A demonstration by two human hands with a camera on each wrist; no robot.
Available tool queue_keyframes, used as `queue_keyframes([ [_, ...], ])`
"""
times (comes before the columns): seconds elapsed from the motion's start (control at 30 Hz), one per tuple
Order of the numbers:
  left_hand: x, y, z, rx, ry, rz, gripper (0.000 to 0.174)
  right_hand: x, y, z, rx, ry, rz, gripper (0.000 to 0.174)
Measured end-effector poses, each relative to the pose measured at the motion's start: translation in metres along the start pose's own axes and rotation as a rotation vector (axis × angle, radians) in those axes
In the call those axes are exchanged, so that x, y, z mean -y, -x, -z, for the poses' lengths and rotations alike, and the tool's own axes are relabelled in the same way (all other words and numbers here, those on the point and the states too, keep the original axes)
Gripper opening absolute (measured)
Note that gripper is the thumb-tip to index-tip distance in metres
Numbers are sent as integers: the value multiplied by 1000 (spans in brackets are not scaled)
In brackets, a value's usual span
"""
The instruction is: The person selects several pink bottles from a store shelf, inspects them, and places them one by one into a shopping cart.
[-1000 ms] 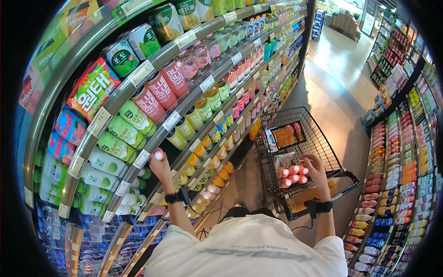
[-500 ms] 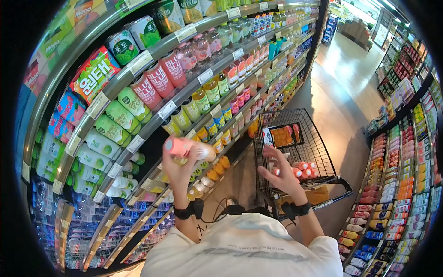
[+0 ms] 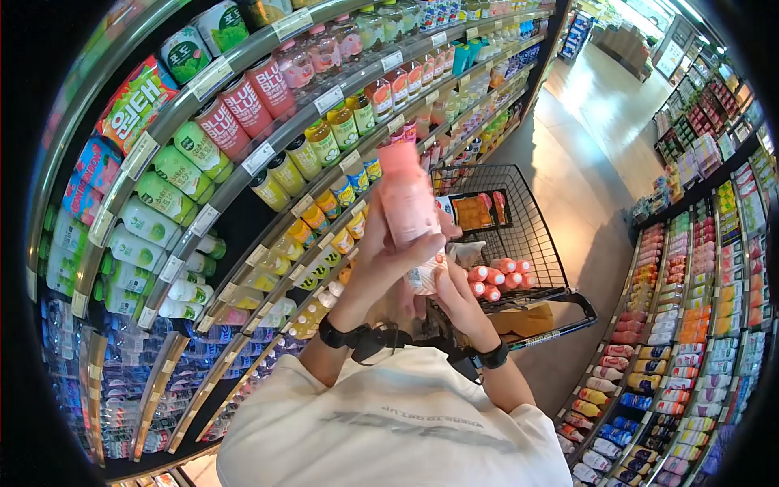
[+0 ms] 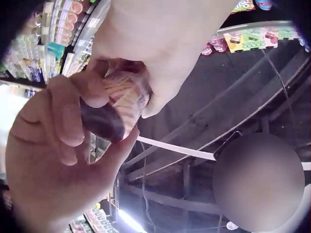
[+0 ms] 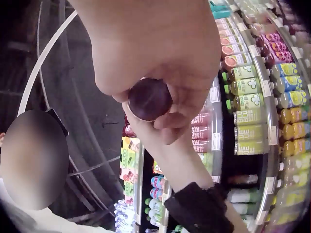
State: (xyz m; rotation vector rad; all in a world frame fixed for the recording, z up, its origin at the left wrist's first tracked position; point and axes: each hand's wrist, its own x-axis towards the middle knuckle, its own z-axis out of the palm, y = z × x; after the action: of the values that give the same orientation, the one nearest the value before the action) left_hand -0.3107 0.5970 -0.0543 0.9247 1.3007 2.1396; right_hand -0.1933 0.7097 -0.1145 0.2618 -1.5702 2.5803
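A pink-capped bottle (image 3: pixel 406 195) of pink drink is held in front of the chest by both hands, its cap end pointing up and away. My left hand (image 3: pixel 380 256) grips its body from the left, thumb across the front. At the lower end my right hand (image 3: pixel 461 299) holds the bottle, with curled fingers around the dark base (image 4: pixel 103 120) in the left wrist view. In the right wrist view the round base (image 5: pixel 150 99) shows under the right palm. Several similar bottles (image 3: pixel 507 266) lie in the shopping cart (image 3: pixel 560 252) to the right.
The cart also carries packaged food (image 3: pixel 473 213) and a brown item (image 3: pixel 519 321) near its handle (image 3: pixel 584 316). Drink shelves (image 3: pixel 324 97) curve along the left, close to the left arm. More stocked shelves (image 3: pixel 682 357) line the right, beyond the aisle floor (image 3: pixel 584 122).
My left hand has brought the bottle from the shelf to the front of the chest. The right hand has left the cart and taken hold of the bottle's lower end.
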Motion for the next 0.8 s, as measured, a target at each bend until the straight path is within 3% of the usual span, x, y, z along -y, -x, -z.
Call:
queue_keyframes([
  [0.07,-9,-3,-12,33,-1,83,80,-2,6,7,57,-67,-26,52],
  [0.1,-8,-4,-12,31,5,121,85,1,7,9,0,170,27,50],
  [0.17,4,-9,-11,-41,-230,-47,89,11,3,15,-112,645,128,46],
  [0.23,16,-20,-10,-102,-446,-288,93,18,2,28,-276,600,196,45],
  [0.33,9,-19,-19,-74,-977,-419,94,43,7,28,-523,287,340,39],
  [0.37,13,-14,-20,-30,-1047,-299,93,51,8,24,-574,263,372,37],
  [0.47,26,-11,-30,210,-1145,-337,97,53,14,37,-584,465,204,39],
  [0.5,31,-9,-37,228,-1170,-410,102,49,7,39,-640,486,324,39],
  [0.6,35,-2,-50,222,-749,-66,110,63,31,53,-634,489,152,33],
  [0.73,57,-10,-35,390,-431,146,89,70,50,61,-684,450,93,33],
  [0.77,57,-11,-33,441,-485,142,73,63,41,59,-683,526,384,36],
  [0.8,57,-12,-38,400,-583,76,71,63,43,63,-695,506,353,38],
])
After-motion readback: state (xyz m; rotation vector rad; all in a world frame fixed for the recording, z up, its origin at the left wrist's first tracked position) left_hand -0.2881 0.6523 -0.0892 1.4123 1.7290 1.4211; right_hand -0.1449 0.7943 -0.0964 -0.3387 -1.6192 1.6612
